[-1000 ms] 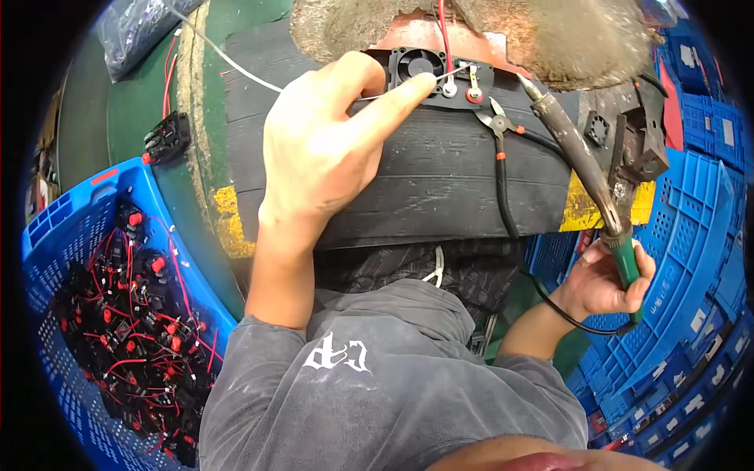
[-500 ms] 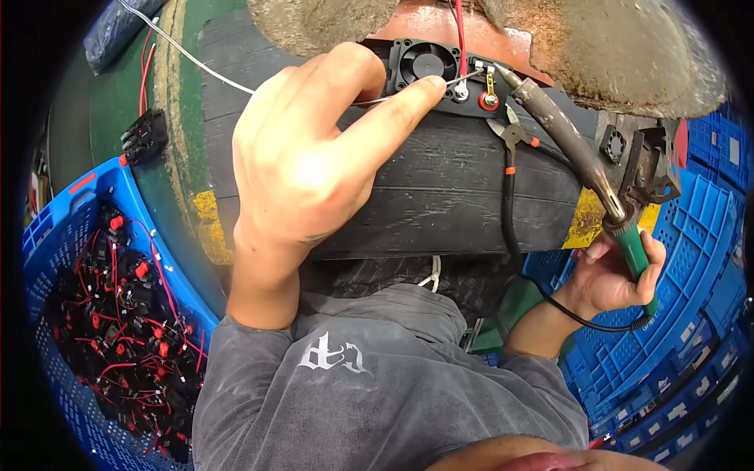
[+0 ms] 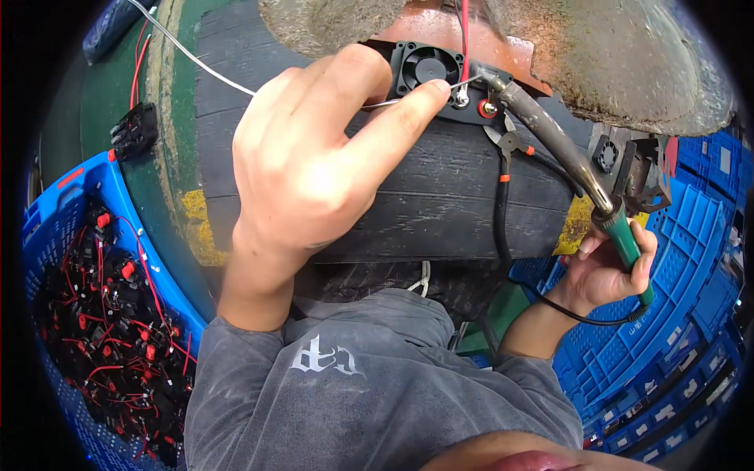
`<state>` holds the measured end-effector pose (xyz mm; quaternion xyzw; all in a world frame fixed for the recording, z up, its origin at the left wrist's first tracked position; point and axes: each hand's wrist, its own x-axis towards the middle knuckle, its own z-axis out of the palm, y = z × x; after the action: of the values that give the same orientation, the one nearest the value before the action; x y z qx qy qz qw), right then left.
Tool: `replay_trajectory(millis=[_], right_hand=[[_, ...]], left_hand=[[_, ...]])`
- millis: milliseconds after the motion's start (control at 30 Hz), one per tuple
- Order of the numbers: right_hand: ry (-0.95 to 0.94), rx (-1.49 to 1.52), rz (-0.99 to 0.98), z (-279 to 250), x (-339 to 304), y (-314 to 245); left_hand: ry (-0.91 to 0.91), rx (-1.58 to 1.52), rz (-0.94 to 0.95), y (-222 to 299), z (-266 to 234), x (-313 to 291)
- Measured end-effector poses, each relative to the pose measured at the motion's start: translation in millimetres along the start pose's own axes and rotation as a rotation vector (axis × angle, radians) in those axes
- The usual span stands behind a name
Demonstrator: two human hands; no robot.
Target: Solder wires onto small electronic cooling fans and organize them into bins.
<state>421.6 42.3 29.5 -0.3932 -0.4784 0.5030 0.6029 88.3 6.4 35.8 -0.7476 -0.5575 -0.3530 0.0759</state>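
My left hand (image 3: pixel 314 165) is closed, thumb and forefinger pinching a thin silvery solder wire (image 3: pixel 192 63). The wire's end reaches past the thumb to the terminals of a black housing with a small fan (image 3: pixel 430 69). My right hand (image 3: pixel 605 271) grips the green handle of a soldering iron (image 3: pixel 550 129). The iron's tip rests at the housing's right end, close to the solder end; exact contact is hard to make out. A red wire (image 3: pixel 464 39) rises from beside the fan. Just below the iron lie side cutters (image 3: pixel 506 145) with black handles.
A blue crate (image 3: pixel 184 286) at left holds many black parts with red wires. Another black part (image 3: pixel 135 129) lies on the green surface. Rough grey-brown pads (image 3: pixel 613 71) flank the housing. At right are a small loose fan (image 3: pixel 605 153) and stacked blue crates (image 3: pixel 620 337).
The soldering iron's tip has moved left, onto the terminal area where the solder end is. The brass-coloured tab there is now mostly covered. My left hand keeps its pinch on the wire.
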Motion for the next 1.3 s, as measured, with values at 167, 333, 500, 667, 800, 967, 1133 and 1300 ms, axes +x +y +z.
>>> replay_trajectory(millis=[167, 333, 500, 667, 800, 967, 1133, 1300], right_hand=[[-0.006, -0.022, 0.004, 2.5, 3.6, -1.1], [-0.057, -0.015, -0.005, 4.5, 7.4, -2.6], [-0.045, -0.017, 0.008, 5.3, 7.5, -2.1], [-0.066, -0.01, 0.0, 5.9, 8.5, -4.8], [-0.077, -0.015, -0.01, 6.5, 9.5, -4.0], [-0.097, -0.026, -0.003, 5.5, 10.7, -6.6], [-0.131, -0.033, -0.001, 1.2, 13.9, -10.0], [-0.149, -0.015, 0.014, 0.0, 15.8, -11.6]], left_hand=[[0.006, 0.004, 0.001, -0.1, 0.9, 0.4], [0.016, 0.021, 0.002, -0.3, 1.1, -0.4], [0.007, 0.042, -0.004, -0.5, 2.5, -0.8], [0.028, 0.046, 0.0, 0.3, 3.3, 0.0], [0.042, 0.058, 0.009, -1.6, 8.2, -1.0], [0.041, 0.039, 0.0, 1.2, 6.0, 0.8], [0.031, 0.03, 0.01, 1.7, 7.7, -0.1], [0.033, 0.029, -0.006, 1.8, 8.1, -0.7]])
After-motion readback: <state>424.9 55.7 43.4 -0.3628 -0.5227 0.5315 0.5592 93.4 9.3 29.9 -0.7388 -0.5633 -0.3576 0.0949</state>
